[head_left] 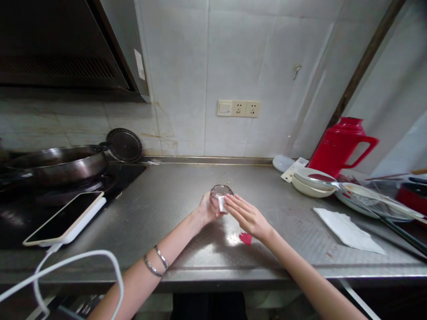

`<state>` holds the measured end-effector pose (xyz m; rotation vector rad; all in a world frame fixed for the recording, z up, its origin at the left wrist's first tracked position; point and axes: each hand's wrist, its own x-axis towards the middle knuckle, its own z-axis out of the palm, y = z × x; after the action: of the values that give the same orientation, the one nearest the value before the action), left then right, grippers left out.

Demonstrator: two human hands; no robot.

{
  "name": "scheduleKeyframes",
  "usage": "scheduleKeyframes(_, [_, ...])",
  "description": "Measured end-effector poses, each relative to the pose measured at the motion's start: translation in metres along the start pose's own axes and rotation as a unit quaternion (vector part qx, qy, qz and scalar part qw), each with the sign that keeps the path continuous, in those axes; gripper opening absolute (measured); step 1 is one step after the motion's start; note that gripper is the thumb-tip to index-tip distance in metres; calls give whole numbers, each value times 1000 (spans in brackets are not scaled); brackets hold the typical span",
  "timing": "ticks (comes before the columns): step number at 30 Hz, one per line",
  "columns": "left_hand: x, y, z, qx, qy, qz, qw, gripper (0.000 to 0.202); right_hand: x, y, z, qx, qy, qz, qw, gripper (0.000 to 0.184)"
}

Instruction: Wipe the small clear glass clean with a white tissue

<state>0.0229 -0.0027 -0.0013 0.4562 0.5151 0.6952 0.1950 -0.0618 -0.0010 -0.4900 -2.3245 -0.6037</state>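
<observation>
A small round glass jar (221,191) with a brownish rim is in my left hand (210,209), whose fingers wrap round its side just above the steel counter. A small white piece of paper or tissue (222,204) lies against the front of the jar. My right hand (248,215) has its fingers close together, with the tips on this white piece at the jar's side; the thumb is hidden. Below my right hand, a red scrap with a jagged edge (246,238) lies on the counter. What is inside the jar is too small to make out.
On the left, a pan (63,166) stands on the black stove, with a phone (65,220) and a white cable (83,254) nearer me. To the right are a white tissue (348,230), stacked bowls (313,189), plates (356,204) and a red thermos (340,146).
</observation>
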Motion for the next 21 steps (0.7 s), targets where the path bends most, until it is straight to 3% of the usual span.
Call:
scheduleKeyframes(5, [-10, 3, 6, 5, -21, -7, 1000, 17, -1, 0, 6, -2, 46, 35, 998, 51])
scheduleKeyframes(9, [-16, 5, 12, 12, -48, -9, 999, 23, 7, -6, 15, 15, 106, 112, 988, 59])
scheduleKeyframes(16, [-14, 3, 8, 97, -34, 59, 993, 48, 24, -20, 19, 99, 187, 310, 927, 42])
scheduleKeyframes(21, [-13, 2, 4, 169, -52, 57, 983, 55, 31, -16, 17, 110, 178, 347, 914, 33])
